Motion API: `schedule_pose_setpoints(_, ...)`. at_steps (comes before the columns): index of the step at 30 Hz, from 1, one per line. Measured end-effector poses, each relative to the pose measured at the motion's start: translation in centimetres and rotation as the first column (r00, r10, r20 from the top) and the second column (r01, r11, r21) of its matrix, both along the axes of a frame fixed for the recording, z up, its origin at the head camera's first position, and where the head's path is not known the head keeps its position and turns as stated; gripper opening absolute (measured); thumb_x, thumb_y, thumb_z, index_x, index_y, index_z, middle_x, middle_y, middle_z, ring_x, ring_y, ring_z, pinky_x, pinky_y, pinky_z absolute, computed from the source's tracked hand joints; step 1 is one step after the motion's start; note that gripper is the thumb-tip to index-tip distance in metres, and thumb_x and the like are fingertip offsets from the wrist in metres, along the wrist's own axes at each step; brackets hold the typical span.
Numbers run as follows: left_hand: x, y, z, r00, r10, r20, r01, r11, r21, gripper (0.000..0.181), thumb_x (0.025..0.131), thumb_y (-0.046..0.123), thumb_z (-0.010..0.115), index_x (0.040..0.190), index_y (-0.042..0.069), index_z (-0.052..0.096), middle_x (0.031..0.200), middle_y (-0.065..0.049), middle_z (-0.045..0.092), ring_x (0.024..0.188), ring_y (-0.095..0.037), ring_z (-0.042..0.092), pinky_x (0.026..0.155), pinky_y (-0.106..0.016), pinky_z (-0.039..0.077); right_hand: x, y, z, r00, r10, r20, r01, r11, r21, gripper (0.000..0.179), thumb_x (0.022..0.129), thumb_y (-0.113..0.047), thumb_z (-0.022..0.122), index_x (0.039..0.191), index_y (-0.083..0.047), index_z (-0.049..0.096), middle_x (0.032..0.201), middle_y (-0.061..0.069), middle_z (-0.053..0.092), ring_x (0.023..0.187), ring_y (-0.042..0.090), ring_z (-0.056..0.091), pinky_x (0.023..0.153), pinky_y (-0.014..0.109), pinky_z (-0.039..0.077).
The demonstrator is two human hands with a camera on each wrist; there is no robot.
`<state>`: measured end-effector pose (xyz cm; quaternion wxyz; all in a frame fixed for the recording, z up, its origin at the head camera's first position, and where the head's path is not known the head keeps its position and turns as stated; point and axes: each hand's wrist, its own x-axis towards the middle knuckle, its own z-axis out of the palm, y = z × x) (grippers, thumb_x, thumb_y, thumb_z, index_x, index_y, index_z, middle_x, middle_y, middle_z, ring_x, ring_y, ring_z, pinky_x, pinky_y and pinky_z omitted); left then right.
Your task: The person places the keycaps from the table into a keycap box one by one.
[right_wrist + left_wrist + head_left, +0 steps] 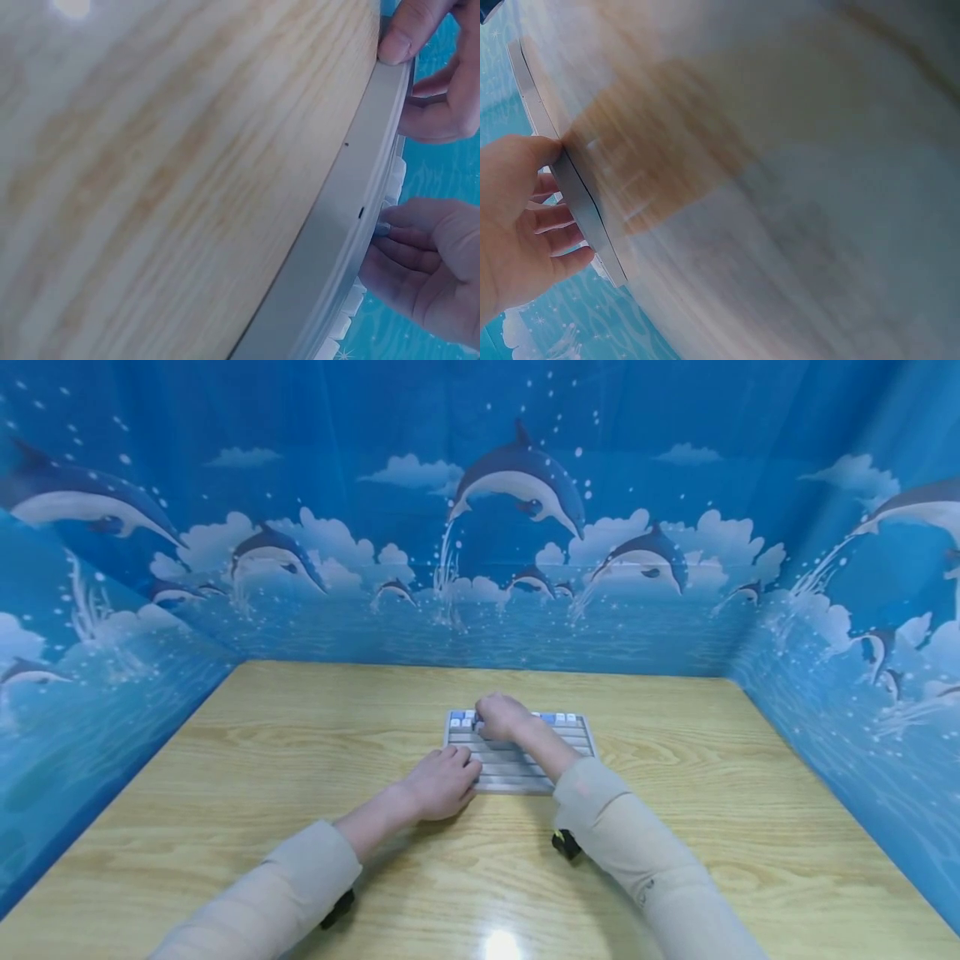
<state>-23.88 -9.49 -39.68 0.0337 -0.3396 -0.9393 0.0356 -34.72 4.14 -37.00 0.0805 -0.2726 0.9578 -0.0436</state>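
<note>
A white keyboard (pixel 517 768) lies on the wooden table, with white and blue keycaps (pixel 560 718) along its far row and bare grey rows nearer. My left hand (pixel 442 781) holds its near left corner. In the left wrist view, the thumb of the left hand (pixel 517 217) presses the front side while the fingers curl over the top. My right hand (pixel 501 717) reaches across to the far row, left of the middle. Between its fingers in the right wrist view, the right hand (pixel 431 262) pinches a small blue-grey keycap (pixel 381 229); whether it touches the keyboard is hidden.
Light wood table (pixel 300 752) surrounds the keyboard. A blue curtain (pixel 360 627) printed with dolphins stands along the back and both sides. Dark wrist-worn devices (pixel 566 843) show beneath the sleeves.
</note>
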Motion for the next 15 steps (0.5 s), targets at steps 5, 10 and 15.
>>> schedule_pose_setpoints(5,0.02,-0.09,-0.06,1.000,-0.001,-0.004,0.001,1.000,0.002,0.017,0.094,0.028,0.052,0.095,0.011,0.049,0.093,-0.004,0.045,0.086,-0.020,0.043,0.072,-0.034,0.042,-0.03,0.11,0.02,1.000,0.022,0.006,-0.021,0.999,-0.025,0.014,0.088,-0.012,0.062,0.100,-0.005,0.064,0.085,0.004,0.062,0.077,0.015,0.057,0.068,0.027,0.048)
schedule_pose_setpoints(10,0.14,-0.14,0.00,1.000,-0.005,-0.010,0.005,1.000,0.003,0.018,0.094,0.028,0.052,0.096,0.011,0.049,0.093,-0.005,0.045,0.086,-0.020,0.044,0.072,-0.034,0.042,0.04,0.16,0.05,0.999,0.034,-0.006,-0.034,0.999,-0.038,0.014,0.088,-0.009,0.061,0.101,-0.005,0.064,0.088,0.004,0.062,0.079,0.015,0.058,0.070,0.027,0.048)
schedule_pose_setpoints(15,0.18,-0.09,0.00,1.000,-0.003,-0.011,0.003,1.000,0.001,0.018,0.094,0.029,0.052,0.096,0.011,0.050,0.094,-0.005,0.046,0.087,-0.020,0.045,0.074,-0.034,0.042,0.18,0.03,0.05,0.999,0.041,-0.021,-0.041,0.998,-0.039,0.014,0.088,-0.007,0.060,0.101,-0.004,0.064,0.090,0.006,0.063,0.083,0.018,0.059,0.072,0.028,0.048)
